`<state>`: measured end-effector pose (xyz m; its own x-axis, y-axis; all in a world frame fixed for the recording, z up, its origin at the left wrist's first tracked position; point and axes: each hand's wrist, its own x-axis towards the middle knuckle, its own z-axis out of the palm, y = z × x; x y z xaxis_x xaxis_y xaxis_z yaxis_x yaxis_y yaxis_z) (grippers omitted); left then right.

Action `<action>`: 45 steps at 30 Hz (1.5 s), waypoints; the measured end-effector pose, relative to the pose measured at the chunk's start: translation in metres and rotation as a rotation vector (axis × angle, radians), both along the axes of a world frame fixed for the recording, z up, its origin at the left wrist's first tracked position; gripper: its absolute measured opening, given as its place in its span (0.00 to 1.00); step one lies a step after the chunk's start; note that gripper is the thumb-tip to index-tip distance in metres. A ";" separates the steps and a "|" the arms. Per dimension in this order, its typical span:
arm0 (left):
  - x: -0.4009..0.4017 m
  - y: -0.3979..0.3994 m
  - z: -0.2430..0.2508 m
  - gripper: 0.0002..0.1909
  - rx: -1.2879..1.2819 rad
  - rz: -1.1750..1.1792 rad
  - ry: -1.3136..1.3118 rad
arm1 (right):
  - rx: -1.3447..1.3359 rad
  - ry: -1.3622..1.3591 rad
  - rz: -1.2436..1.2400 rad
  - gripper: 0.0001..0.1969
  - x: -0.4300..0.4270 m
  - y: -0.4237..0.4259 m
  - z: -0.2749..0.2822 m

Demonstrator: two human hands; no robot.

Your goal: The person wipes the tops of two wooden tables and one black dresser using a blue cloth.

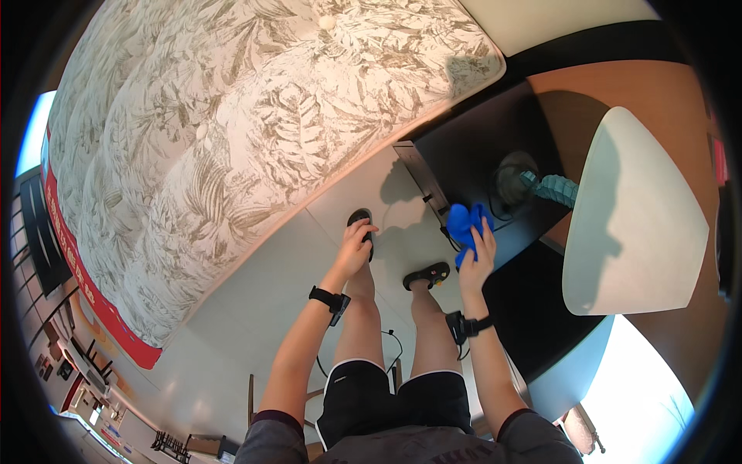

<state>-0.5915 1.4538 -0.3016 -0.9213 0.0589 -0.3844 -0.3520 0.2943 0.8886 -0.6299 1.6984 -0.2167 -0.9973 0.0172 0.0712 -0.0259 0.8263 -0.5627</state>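
Observation:
My right hand point(479, 252) grips a crumpled blue cloth point(462, 223), which hangs over the fingers beside the edge of a dark bedside table point(493, 145). To the left, my left hand point(355, 246) is held above the floor with its fingers apart and nothing in it. A table lamp with a white shade point(637, 226) and a teal ribbed stem point(556, 189) stands on the dark top, right of the cloth. Ahead and to the left lies a mattress point(278, 127) with a leaf pattern.
A drawer front point(420, 174) sticks out from the table towards the mattress. A red band with writing point(98, 307) runs along the mattress's far-left end. Behind my legs is part of a wooden chair point(251, 400). A thin black cable point(400, 342) loops near my knees.

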 end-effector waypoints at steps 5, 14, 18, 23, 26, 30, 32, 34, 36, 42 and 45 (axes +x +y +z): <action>-0.008 -0.007 -0.007 0.17 0.009 -0.179 0.022 | 0.089 0.077 0.021 0.24 -0.078 -0.054 -0.065; 0.040 -0.032 -0.028 0.19 0.259 -0.284 -0.168 | 0.505 -0.166 -0.172 0.24 -0.150 -0.056 -0.124; 0.066 -0.040 -0.042 0.18 0.229 -0.202 -0.252 | 0.451 -0.290 -0.519 0.23 -0.218 -0.042 -0.138; 0.070 -0.023 -0.063 0.19 0.219 -0.195 -0.473 | 0.384 -0.154 -0.757 0.31 -0.303 0.054 -0.191; 0.078 -0.022 -0.072 0.18 0.160 -0.160 -0.542 | 0.431 -0.320 -0.698 0.25 -0.329 0.048 -0.169; 0.083 -0.013 -0.091 0.16 0.294 -0.017 -0.490 | 0.410 -0.353 -0.617 0.25 -0.356 0.127 -0.167; 0.082 -0.009 -0.098 0.16 0.318 0.008 -0.472 | 0.362 -0.301 -0.568 0.25 -0.356 0.145 -0.166; 0.083 -0.012 -0.098 0.16 0.374 0.038 -0.462 | 0.320 -0.218 -0.580 0.24 -0.346 0.130 -0.170; 0.085 -0.019 -0.096 0.16 0.282 -0.001 -0.518 | 0.305 -0.197 -0.538 0.24 -0.332 0.096 -0.172; 0.075 -0.016 -0.083 0.16 0.235 -0.002 -0.489 | 0.378 0.102 -0.162 0.24 -0.233 -0.005 -0.154; 0.064 -0.021 -0.068 0.16 0.242 0.001 -0.448 | 0.283 0.006 -0.038 0.26 -0.166 -0.063 -0.123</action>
<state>-0.5274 1.4328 -0.3692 -0.6692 0.1944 -0.7172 -0.7141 0.0986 0.6931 -0.7955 1.6354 -0.3398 -0.9959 0.0333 0.0842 0.0057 0.9509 -0.3095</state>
